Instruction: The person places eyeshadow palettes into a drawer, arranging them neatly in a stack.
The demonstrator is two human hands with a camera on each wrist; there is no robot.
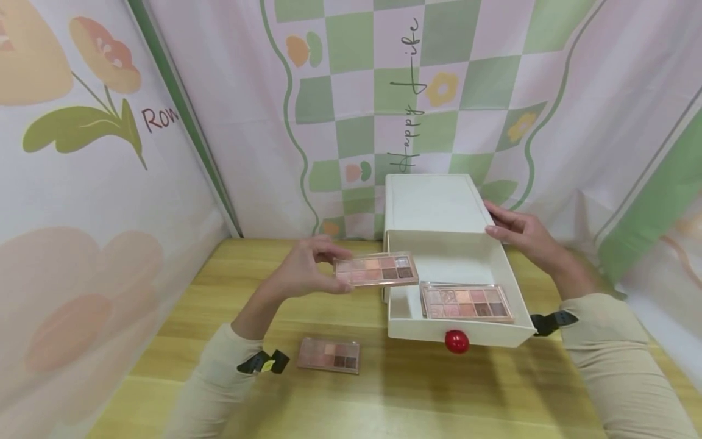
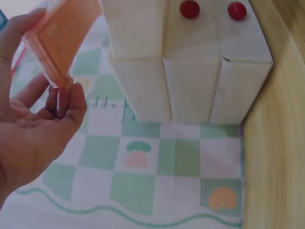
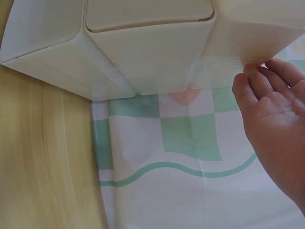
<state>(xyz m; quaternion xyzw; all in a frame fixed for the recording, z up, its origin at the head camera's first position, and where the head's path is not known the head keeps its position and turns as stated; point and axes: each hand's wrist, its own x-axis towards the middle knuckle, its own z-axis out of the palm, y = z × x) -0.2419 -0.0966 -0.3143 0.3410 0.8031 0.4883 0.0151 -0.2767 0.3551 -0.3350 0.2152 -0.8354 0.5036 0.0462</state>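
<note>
My left hand (image 1: 307, 268) pinches an eyeshadow palette (image 1: 375, 270) by its left end, thumb below and fingers above. The palette is held level with the left wall of a pulled-out white drawer (image 1: 460, 334). From the left wrist its orange back (image 2: 69, 38) shows. Inside the drawer lies another eyeshadow palette (image 1: 466, 303), near the front wall. My right hand (image 1: 521, 235) touches the right side of the white drawer cabinet (image 1: 430, 198) with its fingers fairly straight; the right wrist view shows the fingertips (image 3: 252, 71) against the cabinet wall.
A further eyeshadow palette (image 1: 329, 355) lies on the wooden table (image 1: 263, 402), left of the cabinet and near my left wrist. The drawer bears a red knob (image 1: 457, 341); lower drawers have red knobs (image 2: 189, 9) too. A patterned curtain (image 1: 351, 122) hangs behind.
</note>
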